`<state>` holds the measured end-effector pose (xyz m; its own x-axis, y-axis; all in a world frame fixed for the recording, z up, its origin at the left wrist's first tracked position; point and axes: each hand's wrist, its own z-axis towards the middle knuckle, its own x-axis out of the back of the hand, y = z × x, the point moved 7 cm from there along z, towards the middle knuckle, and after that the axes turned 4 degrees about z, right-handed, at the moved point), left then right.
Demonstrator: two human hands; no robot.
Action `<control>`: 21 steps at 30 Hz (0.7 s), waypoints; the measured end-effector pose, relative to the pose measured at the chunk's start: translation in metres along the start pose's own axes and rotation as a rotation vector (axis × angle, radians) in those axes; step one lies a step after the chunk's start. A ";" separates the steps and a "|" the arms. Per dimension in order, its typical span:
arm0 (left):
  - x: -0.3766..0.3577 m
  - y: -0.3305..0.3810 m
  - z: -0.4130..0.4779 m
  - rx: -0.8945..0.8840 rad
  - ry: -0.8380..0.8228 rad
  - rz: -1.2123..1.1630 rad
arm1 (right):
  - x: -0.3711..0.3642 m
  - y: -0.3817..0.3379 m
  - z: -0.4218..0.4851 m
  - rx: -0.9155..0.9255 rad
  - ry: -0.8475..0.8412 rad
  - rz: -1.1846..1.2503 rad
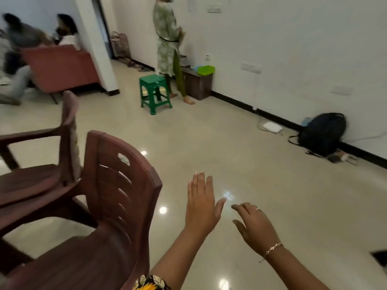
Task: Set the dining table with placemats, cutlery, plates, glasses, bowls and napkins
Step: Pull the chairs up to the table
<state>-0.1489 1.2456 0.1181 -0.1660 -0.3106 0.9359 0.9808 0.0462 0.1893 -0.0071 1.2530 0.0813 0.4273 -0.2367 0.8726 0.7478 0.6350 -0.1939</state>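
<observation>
Right now my feed shows both hands out over the glossy cream tiled floor (209, 143), to the right of the nearest maroon slatted plastic chair (117, 185), which I take as my landmark. The left hand (202, 203) is flat, back upward, fingers straight and together, thumb spread. It holds nothing and lies just right of the chair's backrest. The right hand (255, 225) is farther right of the chair, near the left hand but apart from it. Its fingers are relaxed and slightly bent, and it too is empty. It wears a thin ring (258, 209) and a chain bracelet (273, 248) at the wrist.

I cannot tell from this view where the dining table or its tableware is.

A second maroon plastic armchair (41, 174) sits just left of my landmark chair, and I cannot tell whether they touch. Well beyond the chair stands a green plastic square stool (155, 88), with a person in a pale green patterned dress (166, 42) beside it. That person is next to a small brown wooden cabinet (199, 84) carrying a bright green plastic tray (206, 70). Beyond and left of the chair is a dull red sofa (58, 68). Far right of the chair, a black fabric backpack (322, 132) leans against the white wall.
</observation>
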 end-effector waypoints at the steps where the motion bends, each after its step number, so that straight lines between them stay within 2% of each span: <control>1: 0.002 -0.008 0.016 0.038 0.027 0.005 | -0.005 0.004 0.020 0.031 -0.001 0.013; 5: 0.008 -0.043 0.072 0.220 0.117 0.063 | -0.029 0.018 0.097 0.176 -0.001 0.063; 9: 0.009 -0.088 0.125 0.444 0.087 0.089 | -0.060 0.028 0.181 0.319 -0.046 0.155; 14: 0.012 -0.133 0.171 0.662 0.164 0.161 | -0.093 0.013 0.265 0.560 -0.059 0.263; 16: 0.012 -0.150 0.176 0.775 0.126 0.145 | -0.109 0.001 0.290 0.638 -0.066 0.317; 21: 0.027 -0.199 0.154 1.035 0.203 0.354 | -0.150 -0.051 0.336 0.845 -0.140 0.422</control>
<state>-0.3646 1.3745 0.1513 0.2195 -0.2684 0.9380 0.3950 0.9035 0.1661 -0.2798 1.5033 0.1112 0.4724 0.1887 0.8610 -0.0918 0.9820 -0.1648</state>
